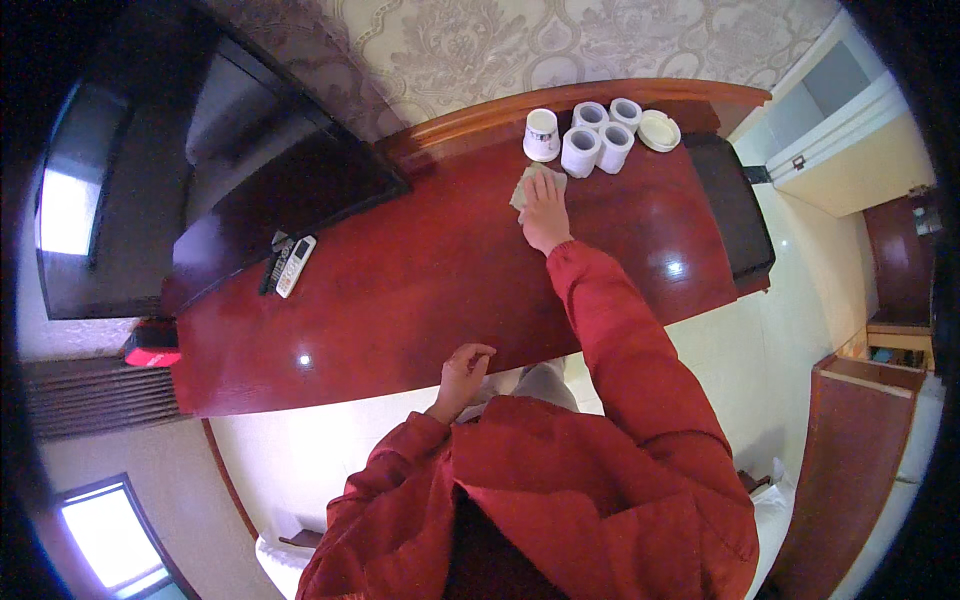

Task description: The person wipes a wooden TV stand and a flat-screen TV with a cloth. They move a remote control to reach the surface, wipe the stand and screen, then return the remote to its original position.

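My right hand (545,214) lies palm down on a folded beige cloth (517,199), pressing it against the reddish-brown wooden desk (420,277). Just beyond the fingertips stands a stack of white paper cups (541,139), upside down. Several white toilet paper rolls (580,154) stand on end close together, right of the cups. Beside them is a round white ashtray (659,131). At the front edge of the desk, my left hand (463,379) hangs with loosely bent fingers and holds nothing.
A large black television (225,165) occupies the desk's left side. Before it lie a white remote control (295,267) and a black one (270,271). A dark padded surface (727,210) adjoins the right end. Patterned wallpaper (480,45) rises behind. A brown wooden cabinet (855,450) stands at right.
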Demonstrator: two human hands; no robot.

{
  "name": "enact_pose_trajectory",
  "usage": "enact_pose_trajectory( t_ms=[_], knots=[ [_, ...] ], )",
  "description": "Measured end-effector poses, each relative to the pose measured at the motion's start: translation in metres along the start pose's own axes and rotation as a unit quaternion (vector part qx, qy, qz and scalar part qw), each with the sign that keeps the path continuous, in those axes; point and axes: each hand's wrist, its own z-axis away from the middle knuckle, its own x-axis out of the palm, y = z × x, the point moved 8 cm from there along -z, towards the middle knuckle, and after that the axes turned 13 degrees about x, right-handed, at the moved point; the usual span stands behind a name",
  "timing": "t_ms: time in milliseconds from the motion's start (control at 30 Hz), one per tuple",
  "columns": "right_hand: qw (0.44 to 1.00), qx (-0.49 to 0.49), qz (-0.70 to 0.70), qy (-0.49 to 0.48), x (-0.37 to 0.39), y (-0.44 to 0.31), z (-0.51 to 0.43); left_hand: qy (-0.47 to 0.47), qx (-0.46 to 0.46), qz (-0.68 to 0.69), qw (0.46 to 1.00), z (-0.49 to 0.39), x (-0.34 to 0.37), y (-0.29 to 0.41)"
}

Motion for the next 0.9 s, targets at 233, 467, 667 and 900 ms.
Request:
enact_pose_trajectory(
  t_ms=[233, 467, 667, 900],
  knots=[
    [0.998, 0.044, -0.033, -0.015, -0.023, 0.065, 0.041, -0.036, 0.002, 0.026, 0.999, -0.023, 0.020, 0.013],
    [0.989, 0.138, 0.060, -0.005, -0.051, 0.172, 0.041, -0.070, 0.072, 0.054, 0.993, -0.056, 0.054, 0.027],
    [0.991, 0.117, 0.057, 0.009, -0.052, 0.205, 0.012, -0.092, 0.039, 0.027, 0.995, -0.063, 0.074, 0.031],
    [0.999, 0.016, 0.037, -0.006, -0.053, 0.225, -0.030, -0.008, -0.038, 0.002, 0.999, -0.075, 0.121, 0.043]
  ],
)
